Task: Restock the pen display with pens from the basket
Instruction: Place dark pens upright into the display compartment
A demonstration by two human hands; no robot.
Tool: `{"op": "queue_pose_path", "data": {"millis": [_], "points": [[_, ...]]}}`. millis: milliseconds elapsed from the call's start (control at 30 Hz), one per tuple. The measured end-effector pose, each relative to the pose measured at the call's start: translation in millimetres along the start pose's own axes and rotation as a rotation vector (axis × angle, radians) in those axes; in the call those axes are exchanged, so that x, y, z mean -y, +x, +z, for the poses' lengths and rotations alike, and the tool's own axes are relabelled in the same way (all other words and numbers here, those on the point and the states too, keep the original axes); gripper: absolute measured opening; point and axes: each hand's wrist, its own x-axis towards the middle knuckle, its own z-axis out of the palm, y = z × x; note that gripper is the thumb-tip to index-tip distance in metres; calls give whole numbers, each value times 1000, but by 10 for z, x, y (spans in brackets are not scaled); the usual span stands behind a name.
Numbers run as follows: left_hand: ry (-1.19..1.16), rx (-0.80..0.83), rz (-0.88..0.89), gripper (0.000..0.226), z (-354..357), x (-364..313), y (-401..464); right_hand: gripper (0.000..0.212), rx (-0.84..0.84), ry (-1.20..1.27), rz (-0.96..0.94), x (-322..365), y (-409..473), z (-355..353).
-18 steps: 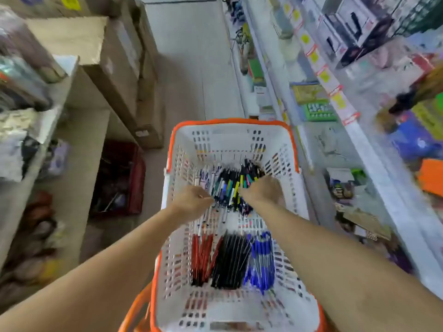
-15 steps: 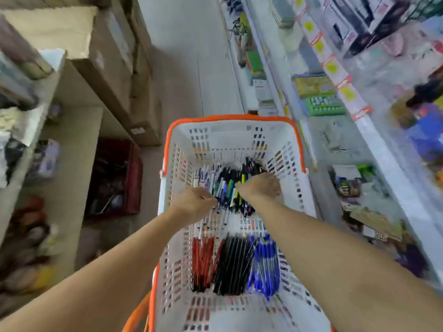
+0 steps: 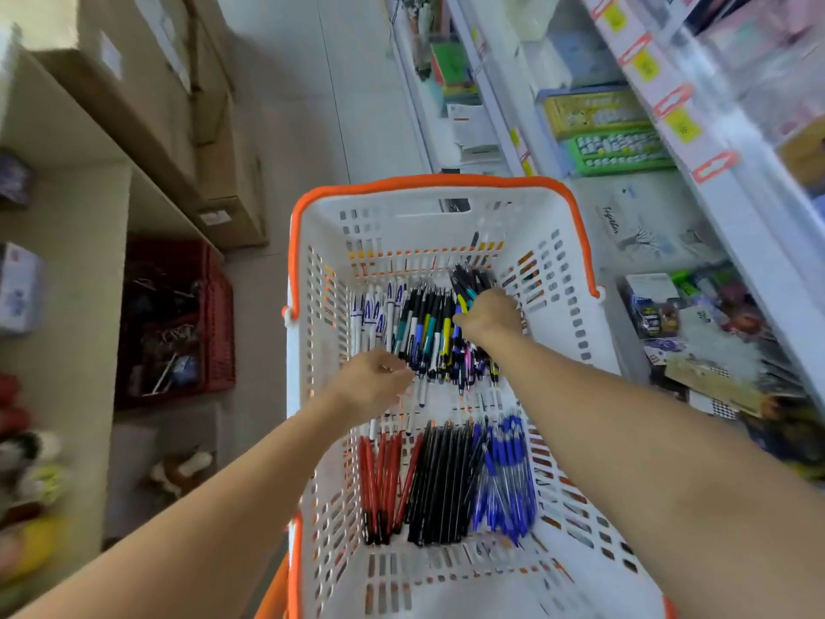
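Note:
A white basket (image 3: 428, 216) with an orange rim sits below me, full of pens. At its far end lie white pens (image 3: 372, 312) and a heap of mixed coloured click pens (image 3: 431, 328). Nearer me lie rows of red pens (image 3: 384, 480), black pens (image 3: 439, 480) and blue pens (image 3: 504, 475). My right hand (image 3: 489, 317) is closed around a bunch of the mixed pens, whose dark ends stick out above my fingers. My left hand (image 3: 372, 382) rests at the near left edge of that heap, fingers curled on pen tips. The pen display is out of sight.
White store shelves (image 3: 723, 203) with price tags and stationery run along the right. Cardboard boxes (image 3: 147, 82) are stacked at left, above a red crate (image 3: 178, 323) on the floor. A beige shelf unit (image 3: 67, 270) stands at far left. The floor aisle (image 3: 312, 82) extends ahead.
My right hand has shifted right and closed on a bunch of mixed pens, lifting their ends. My left hand has slid slightly nearer me. The view has tilted down toward the basket.

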Motion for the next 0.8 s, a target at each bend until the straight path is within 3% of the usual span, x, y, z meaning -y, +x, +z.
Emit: {"op": "queue_pose_path", "data": {"millis": [67,200,300,400,533,600,700,800], "points": [[-42,-7,-1,27,23,21,-31,37,16,-30,-10,5,-10,-93],[-88,-13,28,27,53,18,-103,28,3,-52,6,24,-10,-202],[-110,-34,46,27,44,-2,-139,27,-5,-63,-8,-12,-41,-240],[-154,-57,46,23,45,-18,-177,46,26,8,-13,-27,-158,-389],[-297,-26,23,18,96,-95,-328,75,183,312,40,-187,-655,-554],[-493,-19,2,21,187,-98,-420,68,212,494,-26,-338,-1106,-431],[-623,-208,35,30,403,41,-519,31,235,741,-87,-581,-1787,-77],[-618,-309,-84,37,639,263,-643,35,293,829,-2,-717,-2179,272]]}}
